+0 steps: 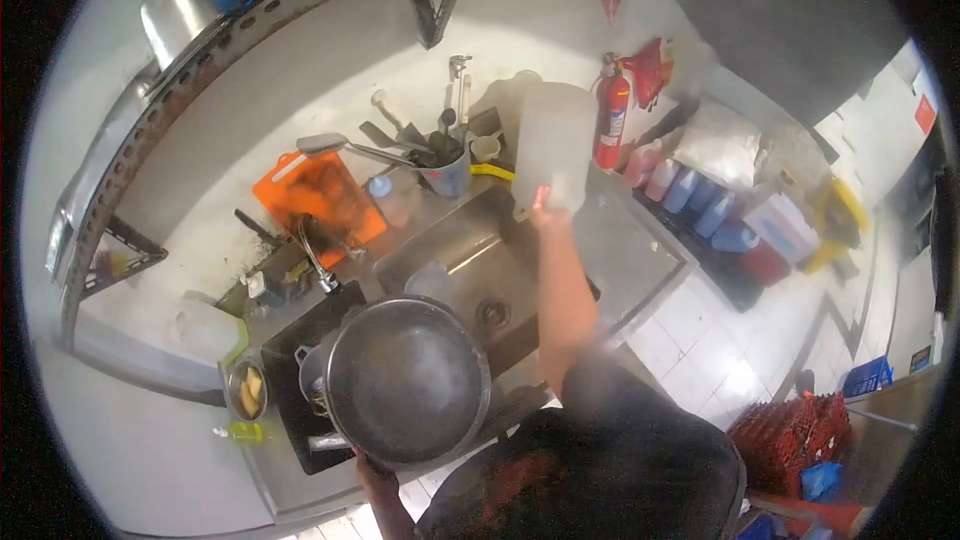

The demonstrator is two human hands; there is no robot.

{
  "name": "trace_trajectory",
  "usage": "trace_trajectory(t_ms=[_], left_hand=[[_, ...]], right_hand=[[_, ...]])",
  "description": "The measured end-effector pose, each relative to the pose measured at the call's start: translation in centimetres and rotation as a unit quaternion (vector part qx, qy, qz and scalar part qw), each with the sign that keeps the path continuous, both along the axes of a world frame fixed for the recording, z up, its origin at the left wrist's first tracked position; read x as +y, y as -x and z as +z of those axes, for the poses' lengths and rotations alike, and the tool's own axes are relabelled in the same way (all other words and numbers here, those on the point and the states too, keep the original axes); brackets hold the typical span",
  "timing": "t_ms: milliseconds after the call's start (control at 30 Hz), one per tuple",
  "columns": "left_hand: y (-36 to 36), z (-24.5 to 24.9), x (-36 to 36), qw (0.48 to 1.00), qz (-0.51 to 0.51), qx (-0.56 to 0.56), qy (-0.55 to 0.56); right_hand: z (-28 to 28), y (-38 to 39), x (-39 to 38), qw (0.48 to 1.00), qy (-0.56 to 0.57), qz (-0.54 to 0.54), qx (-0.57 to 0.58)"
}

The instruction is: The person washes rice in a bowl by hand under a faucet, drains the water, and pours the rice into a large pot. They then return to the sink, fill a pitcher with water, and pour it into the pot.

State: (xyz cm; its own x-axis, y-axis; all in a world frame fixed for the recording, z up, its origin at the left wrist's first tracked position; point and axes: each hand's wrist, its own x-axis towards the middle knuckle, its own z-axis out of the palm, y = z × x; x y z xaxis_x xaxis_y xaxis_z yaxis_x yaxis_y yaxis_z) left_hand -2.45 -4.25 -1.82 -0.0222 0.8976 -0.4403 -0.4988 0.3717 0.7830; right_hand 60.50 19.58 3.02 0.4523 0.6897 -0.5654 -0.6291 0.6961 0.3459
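My left hand (373, 475) grips the near edge of a large, round, dark pan (408, 380) from below, its fingers partly hidden under the rim. The pan is above the left part of the sink, its inside facing up. My right hand (547, 212) is stretched forward, closed on the near end of a whitish translucent plastic container (556, 140). That container stands out over the back right of the counter, beside a bucket of utensils (447, 178). Between my hands lies the metal sink basin (545, 285) with its drain showing.
An orange cutting board (320, 198) leans behind the faucet (325, 280). A small bowl with yellowish pieces (247, 390) sits at the left. Bottles (680, 190) and a fire extinguisher (612, 115) are at the right. Above runs a metal shelf (250, 25) with pots.
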Motion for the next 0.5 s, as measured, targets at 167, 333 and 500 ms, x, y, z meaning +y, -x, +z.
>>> trace_trajectory(t_ms=[167, 333, 500], left_hand=[[0.4, -1.5, 0.2, 0.999, -0.013, -0.032, -0.037], [-0.7, 0.3, -0.3, 0.999, 0.004, -0.012, -0.035], [-2.1, 1.6, 0.0, 0.997, 0.030, 0.069, -0.032]], right_hand=[[-2.3, -0.5, -2.8, 0.989, 0.022, 0.088, -0.115], [-7.5, -2.7, -2.7, 0.976, 0.026, 0.160, -0.147], [-10.1, -3.5, -3.2, 0.967, 0.031, 0.177, -0.179]])
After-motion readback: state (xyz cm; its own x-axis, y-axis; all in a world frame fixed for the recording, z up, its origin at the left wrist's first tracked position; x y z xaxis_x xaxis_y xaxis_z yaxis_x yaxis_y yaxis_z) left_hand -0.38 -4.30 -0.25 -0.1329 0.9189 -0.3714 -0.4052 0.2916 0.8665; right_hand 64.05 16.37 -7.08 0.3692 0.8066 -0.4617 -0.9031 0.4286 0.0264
